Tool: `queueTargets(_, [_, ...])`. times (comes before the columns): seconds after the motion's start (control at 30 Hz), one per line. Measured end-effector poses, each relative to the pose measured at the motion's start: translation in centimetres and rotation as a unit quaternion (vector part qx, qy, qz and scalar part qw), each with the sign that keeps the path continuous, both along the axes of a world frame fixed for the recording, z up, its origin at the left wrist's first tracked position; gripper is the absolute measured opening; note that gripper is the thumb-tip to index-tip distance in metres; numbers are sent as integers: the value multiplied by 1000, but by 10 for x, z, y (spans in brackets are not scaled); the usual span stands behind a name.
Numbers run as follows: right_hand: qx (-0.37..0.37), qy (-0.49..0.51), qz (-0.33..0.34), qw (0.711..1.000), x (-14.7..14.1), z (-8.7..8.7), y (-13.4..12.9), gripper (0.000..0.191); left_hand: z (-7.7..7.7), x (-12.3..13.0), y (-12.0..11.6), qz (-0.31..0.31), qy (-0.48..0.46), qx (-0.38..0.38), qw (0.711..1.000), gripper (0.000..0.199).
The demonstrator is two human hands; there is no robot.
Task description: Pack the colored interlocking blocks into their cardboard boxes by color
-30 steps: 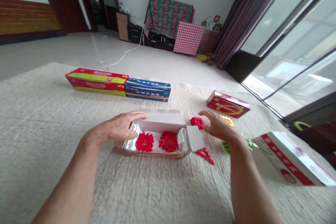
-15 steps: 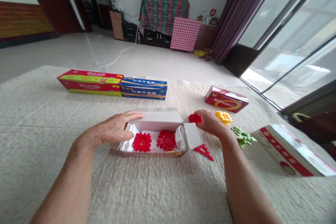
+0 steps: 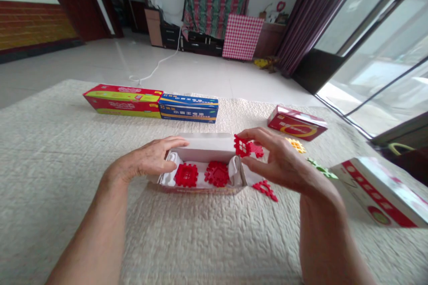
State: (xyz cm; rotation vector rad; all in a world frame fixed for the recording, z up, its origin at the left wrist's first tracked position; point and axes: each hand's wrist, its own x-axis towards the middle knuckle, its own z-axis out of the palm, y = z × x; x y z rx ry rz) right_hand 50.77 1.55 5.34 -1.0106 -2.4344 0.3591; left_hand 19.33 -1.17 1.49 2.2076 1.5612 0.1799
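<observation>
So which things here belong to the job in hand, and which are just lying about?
Apparently in use:
open box, left hand at its left end
two red pieces inside it
red grid piece in the right hand
probably the loose red pieces beside the box

Apparently just lying about:
yellow piece
green piece
red-and-lime box
blue box
dark red box
white-and-red box

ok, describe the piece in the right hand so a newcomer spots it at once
Find the open box on the pale mat. At its right end is the right hand, pinching a red lattice piece. That piece is held up, unlike the other red pieces, which lie in the box or beside it.
</observation>
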Motion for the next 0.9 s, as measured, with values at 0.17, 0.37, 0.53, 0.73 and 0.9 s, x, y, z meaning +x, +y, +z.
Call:
queueTargets(0.17, [-87, -16, 116, 989, -43, -6, -24, 34, 0, 0, 0, -4, -2, -3, 1000, 70])
queueTargets(0.37, [-85, -98, 80, 988, -47, -28, -13, 25, 0, 1, 0, 0, -9, -5, 1000, 71])
queueTargets(0.53, [-76, -127, 62, 987, -45, -27, -13, 19, -1, 0, 0, -4, -9, -3, 1000, 70])
queueTargets(0.73, [-55, -159, 38, 985, -46, -30, -18, 14, -2, 0, 1, -2, -4, 1, 1000, 70])
queueTargets(0.9, [-79, -157, 36, 984, -47, -28, -19, 12, -1, 1, 0, -2, -4, 1, 1000, 71])
